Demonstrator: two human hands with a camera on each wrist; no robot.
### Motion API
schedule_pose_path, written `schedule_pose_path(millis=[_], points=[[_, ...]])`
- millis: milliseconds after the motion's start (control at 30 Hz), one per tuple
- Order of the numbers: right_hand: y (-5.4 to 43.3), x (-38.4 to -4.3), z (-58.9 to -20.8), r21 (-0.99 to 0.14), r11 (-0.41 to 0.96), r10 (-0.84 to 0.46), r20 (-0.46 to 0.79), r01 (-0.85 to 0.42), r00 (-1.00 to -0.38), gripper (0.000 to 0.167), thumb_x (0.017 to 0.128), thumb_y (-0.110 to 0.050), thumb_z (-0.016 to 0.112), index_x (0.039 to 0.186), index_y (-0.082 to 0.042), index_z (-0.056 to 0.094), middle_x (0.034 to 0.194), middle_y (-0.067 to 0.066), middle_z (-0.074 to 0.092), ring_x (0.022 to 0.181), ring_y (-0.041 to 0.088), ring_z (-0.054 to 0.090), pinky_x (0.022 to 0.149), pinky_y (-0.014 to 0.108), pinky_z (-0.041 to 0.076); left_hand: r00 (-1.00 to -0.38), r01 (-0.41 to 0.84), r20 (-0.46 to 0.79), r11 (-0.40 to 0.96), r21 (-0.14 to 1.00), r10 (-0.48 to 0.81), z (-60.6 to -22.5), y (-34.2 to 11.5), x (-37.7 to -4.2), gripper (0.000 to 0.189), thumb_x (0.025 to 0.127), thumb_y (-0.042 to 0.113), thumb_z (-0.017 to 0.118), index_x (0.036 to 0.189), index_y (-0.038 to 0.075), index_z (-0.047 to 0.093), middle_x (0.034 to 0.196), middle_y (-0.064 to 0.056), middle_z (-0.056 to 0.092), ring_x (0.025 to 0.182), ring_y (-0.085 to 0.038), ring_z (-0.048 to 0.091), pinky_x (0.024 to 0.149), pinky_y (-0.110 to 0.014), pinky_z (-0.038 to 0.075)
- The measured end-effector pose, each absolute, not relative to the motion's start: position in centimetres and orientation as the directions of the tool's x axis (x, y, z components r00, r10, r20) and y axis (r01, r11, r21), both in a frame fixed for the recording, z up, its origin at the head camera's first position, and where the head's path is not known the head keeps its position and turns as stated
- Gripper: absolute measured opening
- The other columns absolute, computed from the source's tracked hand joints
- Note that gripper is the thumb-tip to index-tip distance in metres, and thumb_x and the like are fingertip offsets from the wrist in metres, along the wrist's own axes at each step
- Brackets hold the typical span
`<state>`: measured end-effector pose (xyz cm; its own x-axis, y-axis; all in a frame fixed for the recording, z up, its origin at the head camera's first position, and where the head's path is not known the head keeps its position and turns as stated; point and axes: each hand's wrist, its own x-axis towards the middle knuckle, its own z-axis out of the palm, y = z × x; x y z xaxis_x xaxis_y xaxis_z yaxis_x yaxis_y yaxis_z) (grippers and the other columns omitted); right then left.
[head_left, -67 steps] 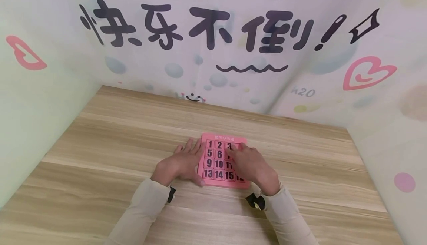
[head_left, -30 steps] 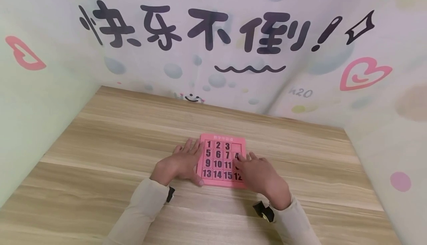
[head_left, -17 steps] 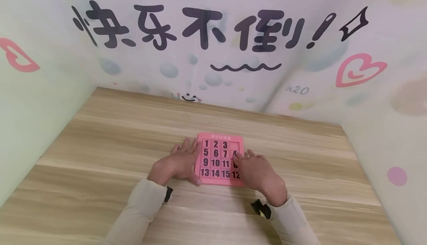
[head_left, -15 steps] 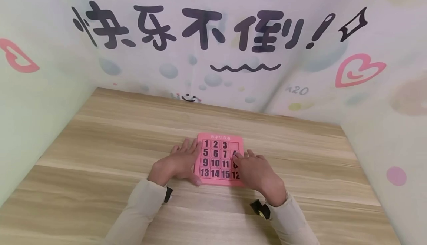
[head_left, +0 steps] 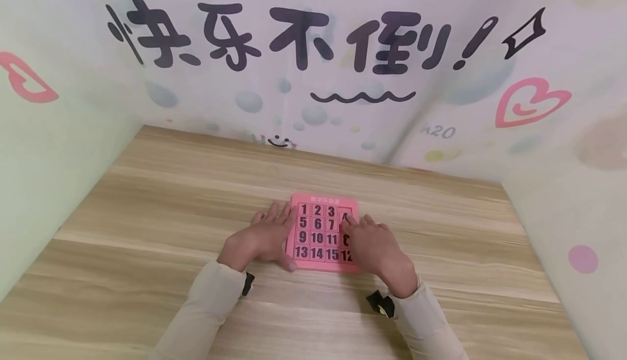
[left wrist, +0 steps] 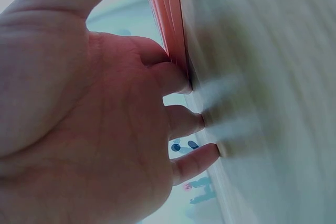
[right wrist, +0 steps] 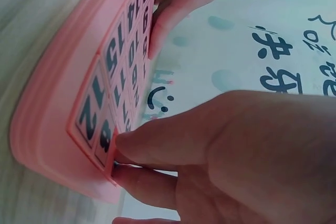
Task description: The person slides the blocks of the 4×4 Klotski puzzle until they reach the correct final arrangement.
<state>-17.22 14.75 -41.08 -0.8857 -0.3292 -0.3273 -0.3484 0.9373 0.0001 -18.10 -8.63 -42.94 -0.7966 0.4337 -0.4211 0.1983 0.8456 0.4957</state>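
A pink number slide puzzle (head_left: 325,266) lies flat on the table, its numbered tiles in rows. My left hand (head_left: 262,241) rests along its left side, fingers spread, thumb at the lower left corner. In the left wrist view, the fingertips of that hand (left wrist: 105,114) touch the tabletop beside the pink edge. The fingertips of my right hand (head_left: 376,244) touch the tile 4 (head_left: 345,215) in the right column. It sits slightly lower than the tile 3 (head_left: 331,211). In the right wrist view, thumb and forefinger of the right hand (right wrist: 247,156) press just past the tile 8 (right wrist: 105,136).
The wood-grain table (head_left: 196,185) stretches around the puzzle on all sides. Behind it hangs a printed backdrop (head_left: 313,85) with large black characters, and pale walls close in the left and right.
Tile 4 has slid away from me, from the second row toward the top right slot, pushed by my right fingers. My left hand has stayed at the puzzle's left edge.
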Motion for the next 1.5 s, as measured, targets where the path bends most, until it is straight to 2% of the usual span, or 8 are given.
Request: schedule_pose_path(millis=[300,700,933,1267,1433,1500], points=[[14.8,-17.7,-41.5,-0.007,0.943,-0.319,-0.312,-0.333,-0.895,0.046,0.106,-0.019,0.037,0.151,-0.013,0.042,0.158,0.007,0.037,0.145,0.041,0.032,0.113,0.059,0.033,-0.795,0.203,-0.425,0.849,0.488,0.434,-42.8,-8.6,-18.2,0.123,0.072,0.039,0.086,0.159,0.005,0.005,0.166,-0.013,-0.003,0.152,-0.036,-0.012,0.123,-0.055,-0.002],[14.7,-17.9,-41.7,-0.013,0.946,-0.314,-0.282,-0.323,-0.907,0.047,0.106,-0.028,0.044,0.150,-0.012,0.044,0.156,0.007,0.040,0.143,0.041,0.035,0.112,0.059,0.036,-0.796,0.199,-0.427,0.852,0.485,0.429,-43.0,-8.5,-18.3,0.124,0.071,0.039,0.086,0.159,0.005,0.005,0.166,-0.013,-0.003,0.152,-0.036,-0.012,0.123,-0.055,-0.002],[14.8,-18.0,-41.8,-0.017,0.944,-0.323,-0.265,-0.331,-0.908,0.047,0.105,-0.028,0.045,0.150,-0.012,0.045,0.156,0.007,0.041,0.143,0.041,0.035,0.111,0.059,0.037,-0.798,0.194,-0.428,0.853,0.485,0.424,-43.0,-8.5,-18.3,0.124,0.071,0.039,0.086,0.159,0.005,0.005,0.166,-0.012,-0.003,0.152,-0.036,-0.012,0.123,-0.055,-0.001],[15.1,-17.8,-41.2,-0.027,0.932,-0.356,-0.244,-0.361,-0.902,0.045,0.107,-0.023,0.037,0.150,-0.014,0.045,0.155,0.007,0.042,0.143,0.043,0.035,0.110,0.061,0.037,-0.798,0.202,-0.427,0.856,0.475,0.425,-43.1,-8.6,-18.3,0.124,0.071,0.041,0.086,0.159,0.005,0.006,0.166,-0.013,-0.002,0.152,-0.036,-0.011,0.123,-0.055,0.000],[15.3,-16.9,-40.4,-0.025,0.922,-0.379,-0.270,-0.388,-0.885,0.045,0.104,-0.013,0.040,0.148,-0.015,0.048,0.153,0.007,0.046,0.142,0.043,0.037,0.108,0.061,0.039,-0.798,0.202,-0.424,0.852,0.482,0.429,-43.1,-8.5,-18.3,0.123,0.071,0.040,0.086,0.159,0.004,0.007,0.166,-0.013,-0.002,0.152,-0.036,-0.011,0.123,-0.055,0.000],[15.4,-16.6,-40.1,-0.015,0.913,-0.395,-0.283,-0.408,-0.874,0.044,0.104,-0.014,0.043,0.147,-0.015,0.049,0.151,0.007,0.048,0.141,0.043,0.039,0.108,0.061,0.040,-0.799,0.201,-0.422,0.852,0.483,0.428,-43.1,-8.4,-18.3,0.124,0.071,0.040,0.086,0.159,0.005,0.007,0.166,-0.013,-0.002,0.152,-0.036,-0.011,0.123,-0.055,0.000]])
